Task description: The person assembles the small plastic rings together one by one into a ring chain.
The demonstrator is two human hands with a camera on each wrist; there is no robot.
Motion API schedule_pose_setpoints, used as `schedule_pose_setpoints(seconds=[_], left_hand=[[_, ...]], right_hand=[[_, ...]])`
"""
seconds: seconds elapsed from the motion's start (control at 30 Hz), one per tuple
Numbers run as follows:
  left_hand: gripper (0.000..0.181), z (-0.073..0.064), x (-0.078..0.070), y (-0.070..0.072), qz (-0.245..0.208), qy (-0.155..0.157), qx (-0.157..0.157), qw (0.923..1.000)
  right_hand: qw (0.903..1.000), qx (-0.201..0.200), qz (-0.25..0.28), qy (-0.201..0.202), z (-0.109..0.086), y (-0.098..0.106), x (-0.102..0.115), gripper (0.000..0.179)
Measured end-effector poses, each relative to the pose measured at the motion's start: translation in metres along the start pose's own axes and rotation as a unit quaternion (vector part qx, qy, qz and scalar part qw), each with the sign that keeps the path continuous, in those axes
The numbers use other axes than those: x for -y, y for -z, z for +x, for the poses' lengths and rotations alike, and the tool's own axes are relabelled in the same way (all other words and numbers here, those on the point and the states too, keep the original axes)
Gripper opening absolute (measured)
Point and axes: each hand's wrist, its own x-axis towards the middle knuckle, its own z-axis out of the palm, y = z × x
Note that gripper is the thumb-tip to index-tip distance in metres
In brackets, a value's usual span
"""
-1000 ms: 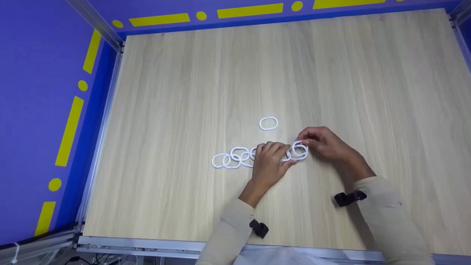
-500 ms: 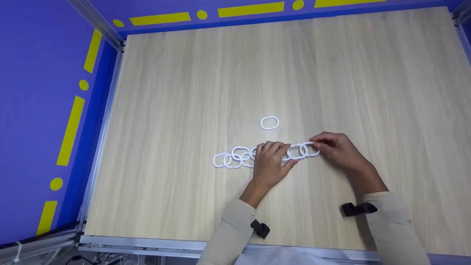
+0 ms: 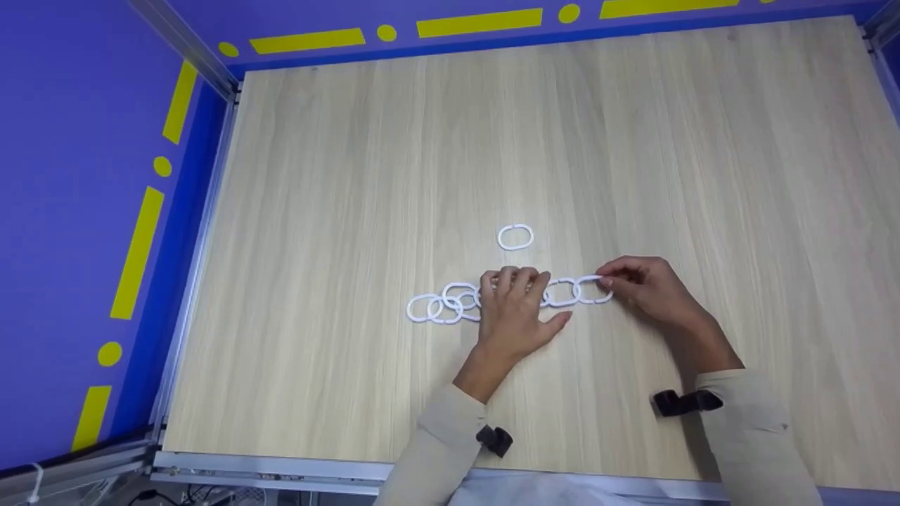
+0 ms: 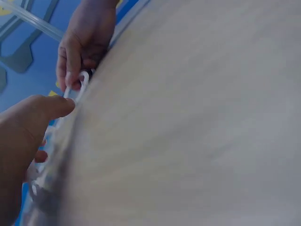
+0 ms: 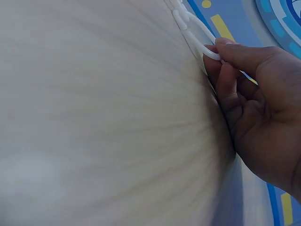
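A chain of white oval plastic links (image 3: 562,305) runs left to right across the wooden table in the head view. My left hand (image 3: 512,313) lies over its middle, fingers spread and thumb held out to the side, hiding several links. At the right end, my right hand (image 3: 650,288) pinches the last link (image 5: 206,51) between thumb and fingers, as the right wrist view also shows. The links between the two hands lie stretched in a line. To the left of my left hand, other links overlap more closely. One loose white link (image 3: 515,249) lies apart, beyond the chain.
The wooden tabletop (image 3: 351,176) extends all around the hands. Blue panels with yellow marks (image 3: 133,260) stand at the left and back. A metal rail (image 3: 274,465) runs along the front edge.
My right hand has moved right and slightly toward the front, drawing the end link outward and straightening that part of the chain. My left hand's thumb and fingers have spread off the link near them.
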Motion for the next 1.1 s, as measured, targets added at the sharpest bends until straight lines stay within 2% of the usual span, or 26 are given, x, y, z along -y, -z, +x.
schedule_pose_setpoints(seconds=[0.13, 0.27, 0.47, 0.67, 0.83, 0.97, 1.03, 1.1], left_hand=[[0.056, 0.008, -0.009, -0.002, -0.022, -0.030, -0.015, 0.9992], [0.049, 0.008, -0.015, -0.015, -0.043, -0.049, -0.019, 0.9977], [0.041, 0.004, -0.013, -0.026, -0.049, -0.063, -0.041, 0.9960], [0.041, 0.003, -0.012, -0.028, -0.056, -0.081, -0.050, 0.9939], [0.046, 0.003, -0.012, -0.026, -0.063, -0.080, -0.049, 0.9936], [0.043, 0.003, -0.012, -0.026, -0.066, -0.076, -0.040, 0.9941], [0.042, 0.002, -0.012, -0.026, -0.066, -0.072, -0.040, 0.9944], [0.041, 0.002, -0.011, -0.026, -0.074, -0.070, -0.041, 0.9940]], right_hand=[[1.0000, -0.003, 0.002, -0.007, 0.000, -0.001, -0.001, 0.016], [0.9999, 0.010, 0.009, -0.009, 0.001, -0.001, 0.000, 0.016], [0.9978, 0.054, 0.036, -0.006, 0.004, 0.001, 0.002, 0.016], [0.9959, 0.063, 0.061, -0.019, 0.005, 0.003, 0.004, 0.018], [0.9948, 0.074, 0.055, -0.043, 0.005, 0.001, 0.009, 0.020], [0.9937, 0.081, 0.052, -0.058, 0.005, 0.002, 0.010, 0.020], [0.9956, 0.069, 0.042, -0.047, 0.007, 0.000, 0.010, 0.020], [0.9988, 0.045, 0.015, -0.014, 0.012, -0.002, 0.009, 0.018]])
